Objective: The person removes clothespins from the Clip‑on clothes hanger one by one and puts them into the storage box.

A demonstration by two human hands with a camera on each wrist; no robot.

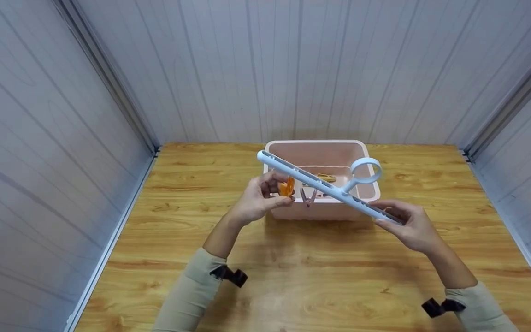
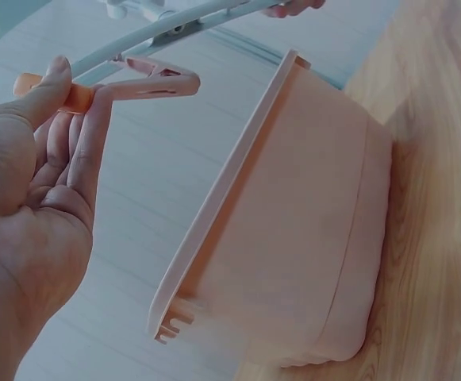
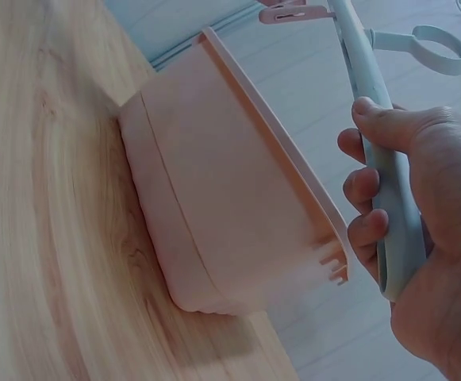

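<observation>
A pale blue clip hanger bar (image 1: pixel 321 186) with a ring handle (image 1: pixel 365 170) is held slanted above a pink plastic tub (image 1: pixel 274 157). My right hand (image 1: pixel 408 226) grips the bar's lower right end (image 3: pixel 389 198), fingers curled round it. My left hand (image 1: pixel 258 199) pinches an orange clothespin (image 1: pixel 286 187) under the bar's left part; thumb and fingers press its tail (image 2: pixel 75 97). A pink clothespin (image 2: pixel 155 83) hangs from the bar beside it, and another peg (image 1: pixel 308 197) dangles mid-bar. Something yellowish (image 1: pixel 325 177) lies inside the tub.
The tub (image 2: pixel 293 238) stands on a wooden table (image 1: pixel 293 272) near the back wall. Grey panelled walls (image 1: pixel 39 138) close in the left, back and right sides. Black wrist straps (image 1: pixel 231 275) sit on both beige sleeves.
</observation>
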